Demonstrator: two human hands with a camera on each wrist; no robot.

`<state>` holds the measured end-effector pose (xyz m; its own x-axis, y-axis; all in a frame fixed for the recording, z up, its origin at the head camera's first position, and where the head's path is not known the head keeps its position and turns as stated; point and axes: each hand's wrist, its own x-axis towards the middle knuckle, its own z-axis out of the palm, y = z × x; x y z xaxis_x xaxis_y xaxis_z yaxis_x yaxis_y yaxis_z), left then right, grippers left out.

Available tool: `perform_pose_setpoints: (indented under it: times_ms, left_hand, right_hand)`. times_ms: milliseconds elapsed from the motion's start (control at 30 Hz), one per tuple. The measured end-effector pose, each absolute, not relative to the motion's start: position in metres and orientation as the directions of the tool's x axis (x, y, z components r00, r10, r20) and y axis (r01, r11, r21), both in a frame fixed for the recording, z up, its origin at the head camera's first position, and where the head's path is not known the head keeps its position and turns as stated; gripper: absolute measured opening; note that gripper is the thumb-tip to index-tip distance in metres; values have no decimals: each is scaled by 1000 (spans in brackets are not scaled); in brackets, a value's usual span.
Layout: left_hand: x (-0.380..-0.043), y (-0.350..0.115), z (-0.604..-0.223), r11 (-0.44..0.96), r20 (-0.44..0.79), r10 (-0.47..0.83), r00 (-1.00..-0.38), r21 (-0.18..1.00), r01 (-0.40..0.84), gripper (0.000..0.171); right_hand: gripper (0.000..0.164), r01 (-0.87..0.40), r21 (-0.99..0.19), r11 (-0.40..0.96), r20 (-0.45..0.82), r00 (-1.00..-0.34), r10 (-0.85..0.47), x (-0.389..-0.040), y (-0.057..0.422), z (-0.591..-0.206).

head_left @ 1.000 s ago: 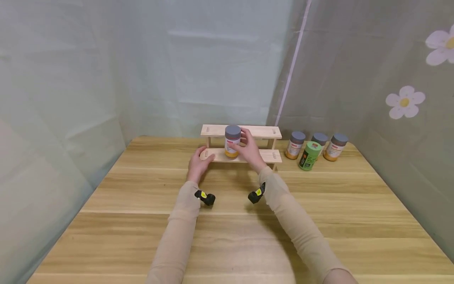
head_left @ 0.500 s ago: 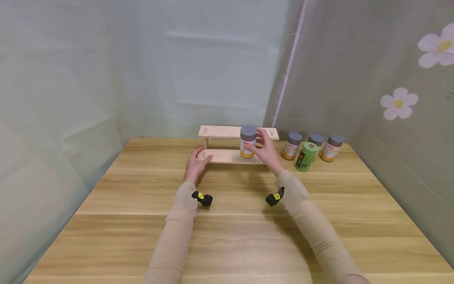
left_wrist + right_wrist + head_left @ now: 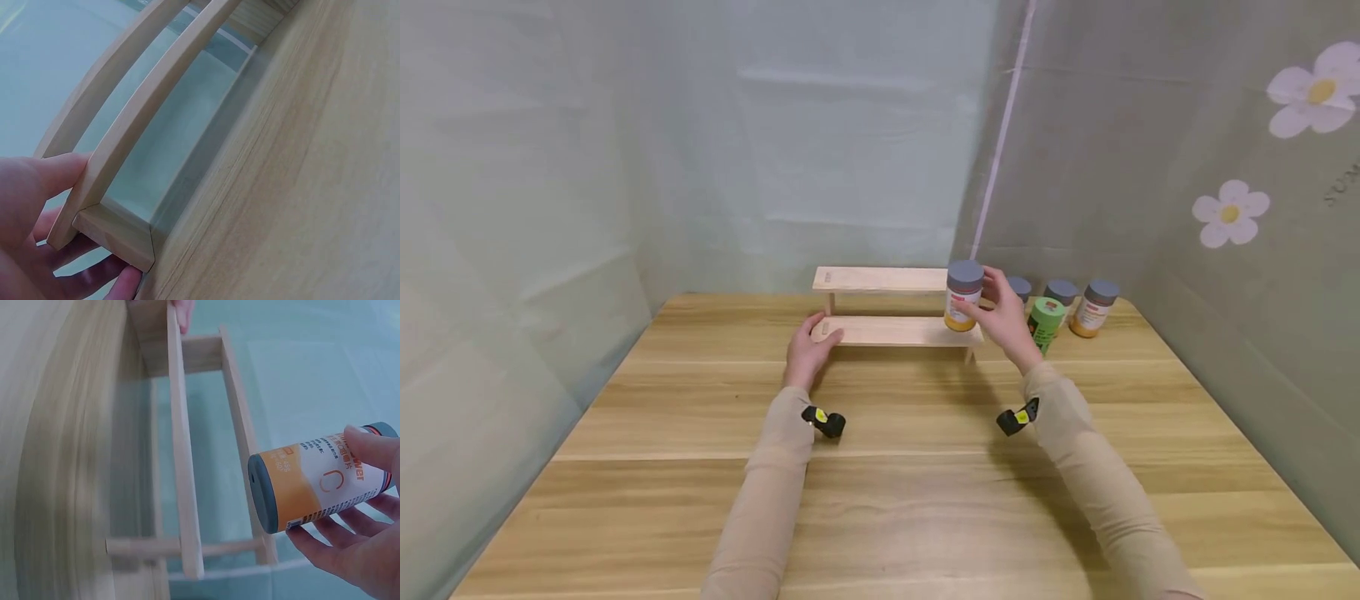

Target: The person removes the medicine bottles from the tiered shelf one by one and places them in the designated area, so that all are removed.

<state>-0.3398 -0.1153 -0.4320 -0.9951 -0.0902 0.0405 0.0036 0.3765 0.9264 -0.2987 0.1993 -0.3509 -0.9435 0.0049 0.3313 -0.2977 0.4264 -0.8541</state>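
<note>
A two-tier wooden shelf rack (image 3: 887, 331) stands at the back of the table. My left hand (image 3: 808, 354) grips the left end of its lower board; in the left wrist view the thumb lies on top and fingers reach around the end leg. My right hand (image 3: 1006, 321) holds a pill bottle (image 3: 962, 304) with a grey cap and a white and orange label. In the head view it appears over the right end of the lower board. The right wrist view shows the bottle (image 3: 322, 478) between thumb and fingers, apart from the boards.
Several more containers stand right of the rack: a green canister (image 3: 1047, 321) in front, a grey-capped bottle (image 3: 1093, 308) at far right, another grey-capped bottle (image 3: 1061, 291) behind the canister, and one partly hidden by my right hand. A curtain (image 3: 865, 150) hangs behind the table (image 3: 880, 500).
My right hand has carried the pill bottle rightward along the rack, from near its middle to its right end. The left hand keeps its grip on the rack's left end.
</note>
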Motion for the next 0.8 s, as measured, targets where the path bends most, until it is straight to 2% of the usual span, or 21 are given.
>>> perform_pose_setpoints:
  times_ms: [367, 633, 800]
  left_hand:
    - [-341, -117, -429, 394, 51, -92, -994, 919, 10, 64]
    - [-338, -116, -429, 387, 54, -85, -995, 922, 17, 64]
    - [-338, -117, -431, 387, 46, -87, -995, 922, 9, 64]
  right_hand:
    - [68, -306, -826, 473, 400, -909, 112, -286, 244, -342]
    - [66, -247, -841, 482, 407, -875, 262, -273, 278, -336]
    - [65, -232, -874, 427, 405, -833, 376, -270, 294, -337]
